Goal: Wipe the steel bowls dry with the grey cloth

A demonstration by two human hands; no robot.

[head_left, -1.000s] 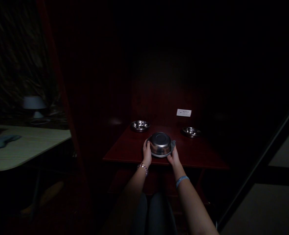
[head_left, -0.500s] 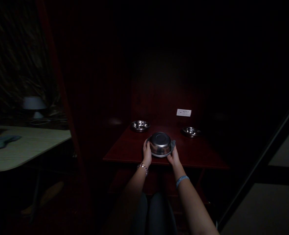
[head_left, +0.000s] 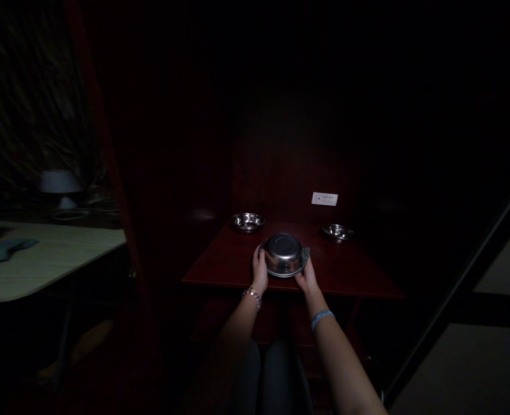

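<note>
A shiny metal bowl point(head_left: 283, 253) is held bottom up over the front of the dark red desk point(head_left: 220, 262). My left hand point(head_left: 260, 271) grips its left rim, fingers closed around the edge. On the opposite side my right hand point(head_left: 307, 275) holds the rim and a crumpled grey cloth point(head_left: 306, 256), which is pressed against the bowl's side. Two more metal bowls stand upright farther back: one bowl point(head_left: 248, 223) at the left, another bowl point(head_left: 337, 233) at the right. Whether the held bowl touches the desk, I cannot tell.
A white socket plate point(head_left: 325, 199) sits on the back wall. Beyond a dark red partition, a pale table point(head_left: 60, 248) at the left bears a bluish-green cloth point(head_left: 6, 250). A white lamp point(head_left: 61, 183) stands behind that table. The surroundings are very dark.
</note>
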